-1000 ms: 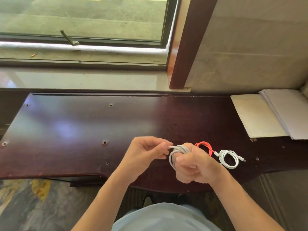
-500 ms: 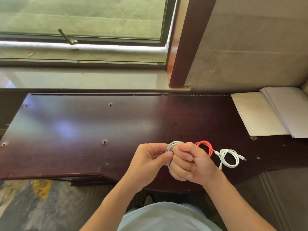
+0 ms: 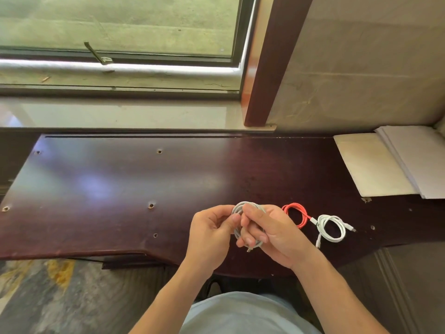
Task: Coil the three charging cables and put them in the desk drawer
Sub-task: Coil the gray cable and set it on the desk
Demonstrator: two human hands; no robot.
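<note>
A grey cable (image 3: 237, 208), wound into a small coil, sits between both hands above the desk's front edge. My left hand (image 3: 212, 233) pinches the coil's left side with thumb and fingers. My right hand (image 3: 272, 231) has its fingers curled through and around the coil, and one plug end pokes out below them. A coiled red cable (image 3: 297, 212) lies on the dark wooden desk (image 3: 120, 184) just right of my right hand. Touching it on the right lies a coiled white cable (image 3: 332, 227). No drawer is visible.
White sheets and a pale board (image 3: 385, 165) lie at the desk's far right. A window sill (image 3: 120, 114) and a wooden post (image 3: 272, 68) stand behind the desk. Several screw holes dot the desktop. Patterned floor shows lower left.
My hands have closed together and the grey coil has been wound tighter. My right hand's fingers now pass through the coil, with a plug end showing below.
</note>
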